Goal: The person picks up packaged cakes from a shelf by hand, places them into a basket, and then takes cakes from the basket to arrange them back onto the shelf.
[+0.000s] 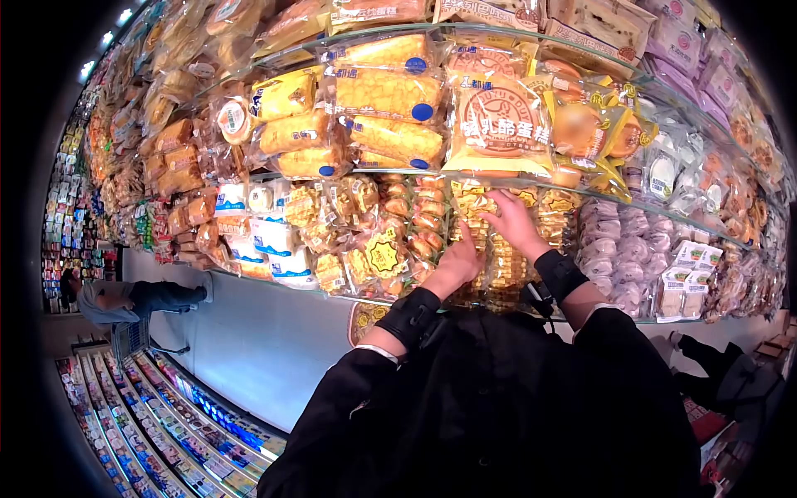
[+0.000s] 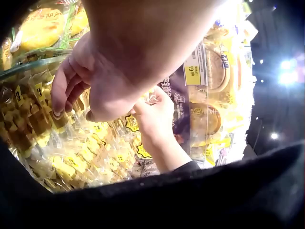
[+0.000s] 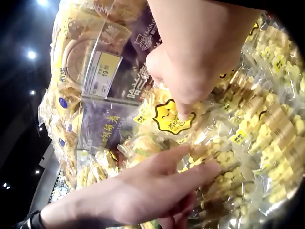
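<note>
Bakery aisle, glass shelf [image 1: 598, 195]: just below it sit the bags of yellow pastries [image 1: 502, 270], left hand [image 1: 455, 264] touching with straight fingers, right hand [image 1: 510, 220] with fingers spread on them. Only the wrist views catch the price tag [image 3: 102, 71], 19.

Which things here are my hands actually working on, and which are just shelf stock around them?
In hand:
left hand, resting on the clear bags of small yellow cakes
right hand, touching the same bags

Just about:
yellow loaves on the shelf above
large round-cake pack
price tag
pale buns at right
person in the aisle
</note>
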A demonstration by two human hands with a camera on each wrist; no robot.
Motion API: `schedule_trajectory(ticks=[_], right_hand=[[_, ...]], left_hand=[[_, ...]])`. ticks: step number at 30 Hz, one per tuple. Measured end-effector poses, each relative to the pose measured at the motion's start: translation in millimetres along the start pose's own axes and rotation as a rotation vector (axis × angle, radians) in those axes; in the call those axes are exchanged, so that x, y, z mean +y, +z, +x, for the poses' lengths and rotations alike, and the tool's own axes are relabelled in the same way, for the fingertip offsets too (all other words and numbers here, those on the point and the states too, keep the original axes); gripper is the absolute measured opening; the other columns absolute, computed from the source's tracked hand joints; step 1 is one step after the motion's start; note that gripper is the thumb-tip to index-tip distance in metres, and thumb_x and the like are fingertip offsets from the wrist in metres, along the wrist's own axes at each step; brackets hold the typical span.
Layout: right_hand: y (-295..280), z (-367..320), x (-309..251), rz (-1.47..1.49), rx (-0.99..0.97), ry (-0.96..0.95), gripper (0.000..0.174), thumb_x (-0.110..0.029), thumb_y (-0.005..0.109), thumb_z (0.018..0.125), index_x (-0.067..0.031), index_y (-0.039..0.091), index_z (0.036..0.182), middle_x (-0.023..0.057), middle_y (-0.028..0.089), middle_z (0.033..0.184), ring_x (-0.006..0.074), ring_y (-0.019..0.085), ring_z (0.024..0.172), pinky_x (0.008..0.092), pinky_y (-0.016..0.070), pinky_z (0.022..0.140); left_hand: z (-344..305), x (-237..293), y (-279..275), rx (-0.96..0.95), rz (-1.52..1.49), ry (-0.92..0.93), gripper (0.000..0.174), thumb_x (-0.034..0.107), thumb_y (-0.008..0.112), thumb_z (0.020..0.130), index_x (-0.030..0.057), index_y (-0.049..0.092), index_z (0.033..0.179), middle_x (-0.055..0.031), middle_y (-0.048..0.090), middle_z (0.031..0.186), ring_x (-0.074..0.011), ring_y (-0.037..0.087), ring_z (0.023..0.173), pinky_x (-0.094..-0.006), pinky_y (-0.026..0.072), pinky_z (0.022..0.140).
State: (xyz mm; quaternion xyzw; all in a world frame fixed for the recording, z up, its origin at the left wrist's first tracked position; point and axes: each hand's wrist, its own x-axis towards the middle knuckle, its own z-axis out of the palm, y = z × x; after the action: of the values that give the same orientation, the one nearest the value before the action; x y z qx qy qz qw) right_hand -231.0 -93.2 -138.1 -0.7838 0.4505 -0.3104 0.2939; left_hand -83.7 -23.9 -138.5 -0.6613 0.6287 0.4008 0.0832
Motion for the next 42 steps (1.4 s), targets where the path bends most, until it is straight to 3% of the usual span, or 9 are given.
schedule_trajectory(ticks=[4, 6, 9, 17, 21, 23, 29, 33, 42], right_hand=[[-2, 2, -4, 0.072, -0.038, 0.109, 0.044, -0.017, 0.075, 0.076, -0.0006, 0.058, 0.113, 0.0184, 0.065, 0.100, 0.0324, 0.063, 0.087, 0.0366, 0.0491, 0.078], [-2, 1, 9, 0.062, -0.003, 0.050, 0.044, -0.016, 0.075, 0.076, -0.0013, 0.058, 0.114, 0.0184, 0.065, 0.099, 0.0303, 0.063, 0.084, 0.0362, 0.0494, 0.076], [-3, 2, 9, 0.048, -0.021, 0.080, 0.044, -0.015, 0.075, 0.076, -0.0021, 0.058, 0.115, 0.0183, 0.065, 0.095, 0.0276, 0.063, 0.077, 0.0356, 0.0498, 0.070], [-13, -11, -7, -0.101, 0.153, 0.306, 0.035, -0.017, 0.075, 0.075, -0.0015, 0.060, 0.103, 0.0179, 0.064, 0.075, 0.0273, 0.064, 0.065, 0.0362, 0.0505, 0.061], [-19, -13, -11, -0.046, -0.248, 0.167, 0.022, -0.019, 0.071, 0.079, -0.0014, 0.062, 0.088, 0.0138, 0.065, 0.072, 0.0279, 0.067, 0.071, 0.0351, 0.0520, 0.063], [-4, -11, -2, 0.125, -0.116, 0.075, 0.016, -0.017, 0.068, 0.080, -0.0010, 0.063, 0.080, 0.0102, 0.065, 0.067, 0.0231, 0.064, 0.064, 0.0326, 0.0498, 0.061], [8, 23, 38, 0.444, -0.358, 0.296, 0.014, -0.010, 0.061, 0.079, 0.0021, 0.066, 0.073, 0.0040, 0.060, 0.059, 0.0094, 0.050, 0.054, 0.0296, 0.0408, 0.052], [10, 9, 30, 0.423, -0.287, 0.110, 0.014, -0.010, 0.062, 0.081, 0.0003, 0.068, 0.087, 0.0036, 0.059, 0.059, 0.0088, 0.051, 0.056, 0.0277, 0.0424, 0.054], [4, 28, 32, 0.382, -0.536, 0.173, 0.023, -0.013, 0.054, 0.085, 0.0002, 0.052, 0.066, 0.0026, 0.044, 0.054, 0.0099, 0.040, 0.055, 0.0326, 0.0359, 0.053]], left_hand=[[0, -3, 0, 0.154, 0.021, 0.061, 0.075, 0.035, 0.055, 0.089, -0.0089, 0.022, 0.140, -0.0275, 0.064, 0.095, -0.0415, 0.063, 0.090, -0.0464, 0.0506, 0.081], [-4, -6, -15, 0.359, -0.159, 0.272, 0.044, 0.022, 0.058, 0.085, -0.0041, 0.047, 0.119, -0.0284, 0.063, 0.085, -0.0445, 0.062, 0.081, -0.0502, 0.0507, 0.074], [0, -4, -37, 0.529, -0.225, 0.422, 0.022, 0.009, 0.058, 0.081, -0.0011, 0.052, 0.099, -0.0289, 0.062, 0.078, -0.0464, 0.061, 0.076, -0.0531, 0.0491, 0.069], [16, 6, -62, 0.415, -0.076, 0.270, 0.026, 0.007, 0.054, 0.083, 0.0006, 0.055, 0.108, -0.0287, 0.063, 0.087, -0.0433, 0.062, 0.087, -0.0490, 0.0492, 0.078], [21, 4, -64, 0.420, -0.044, 0.303, 0.023, 0.004, 0.051, 0.082, 0.0007, 0.055, 0.105, -0.0278, 0.063, 0.088, -0.0421, 0.062, 0.089, -0.0486, 0.0489, 0.078], [21, 1, -65, 0.435, -0.049, 0.340, 0.022, 0.003, 0.050, 0.082, 0.0005, 0.055, 0.104, -0.0275, 0.064, 0.088, -0.0419, 0.062, 0.088, -0.0485, 0.0489, 0.078], [27, -4, -69, 0.424, -0.055, 0.336, 0.024, 0.001, 0.049, 0.082, 0.0055, 0.055, 0.104, -0.0248, 0.064, 0.090, -0.0414, 0.062, 0.089, -0.0474, 0.0485, 0.076], [25, -6, -74, 0.411, -0.017, 0.286, 0.028, -0.001, 0.053, 0.078, 0.0070, 0.056, 0.104, -0.0235, 0.065, 0.091, -0.0406, 0.062, 0.090, -0.0456, 0.0492, 0.077], [14, 2, -81, 0.371, 0.081, 0.200, 0.025, 0.002, 0.057, 0.079, 0.0065, 0.058, 0.104, -0.0237, 0.065, 0.091, -0.0391, 0.063, 0.092, -0.0450, 0.0504, 0.079]])
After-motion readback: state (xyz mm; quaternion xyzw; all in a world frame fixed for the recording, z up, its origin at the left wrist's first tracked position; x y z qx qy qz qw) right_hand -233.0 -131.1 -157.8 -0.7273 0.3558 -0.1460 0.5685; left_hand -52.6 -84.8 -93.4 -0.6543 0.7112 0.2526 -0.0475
